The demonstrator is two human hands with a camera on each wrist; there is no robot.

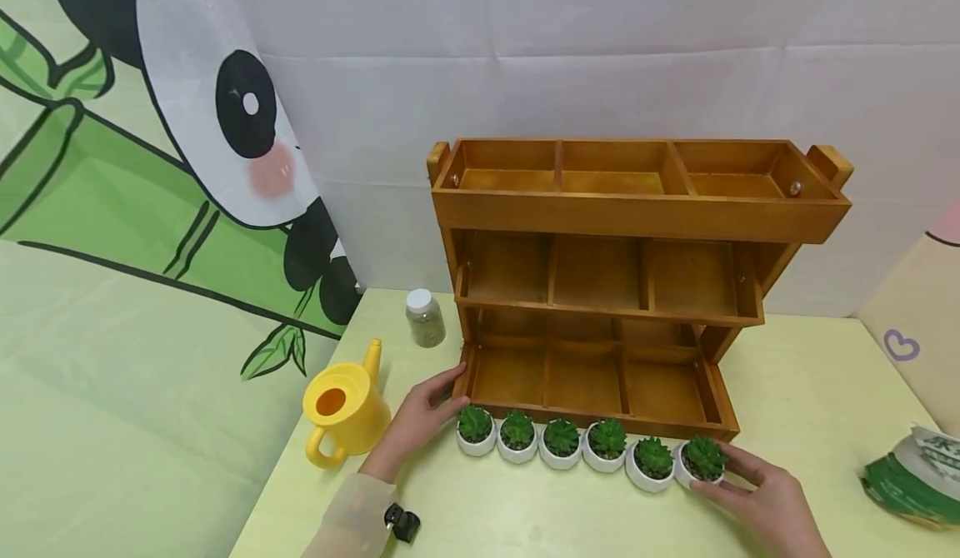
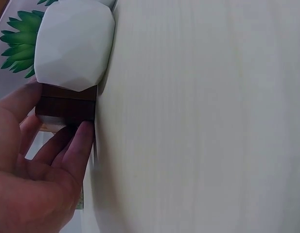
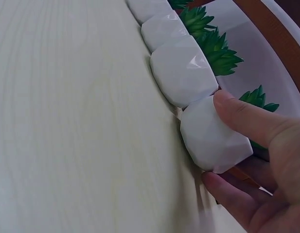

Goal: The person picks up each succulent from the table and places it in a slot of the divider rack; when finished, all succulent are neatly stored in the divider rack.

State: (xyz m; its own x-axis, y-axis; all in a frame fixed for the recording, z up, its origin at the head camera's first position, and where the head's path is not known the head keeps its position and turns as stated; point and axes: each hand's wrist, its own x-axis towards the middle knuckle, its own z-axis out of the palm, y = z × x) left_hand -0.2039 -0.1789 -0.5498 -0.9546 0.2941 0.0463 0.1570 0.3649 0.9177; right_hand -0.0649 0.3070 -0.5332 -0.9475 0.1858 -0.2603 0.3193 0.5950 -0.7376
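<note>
The right grip (image 1: 772, 500) pinches a white faceted pot (image 3: 210, 138) between thumb and fingers, its green succulent (image 1: 703, 455) upright. Five similar potted succulents (image 1: 561, 440) run leftward from it. The left grip (image 1: 418, 418) clasps the brown wooden shelf (image 1: 637, 215) by its lower corner.

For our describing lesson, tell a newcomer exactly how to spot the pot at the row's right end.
Find the three-tiered wooden shelf, then the row of six white pots along its bottom front edge. Follow it right to the last pot, the only one gripped by the right hand.
</note>
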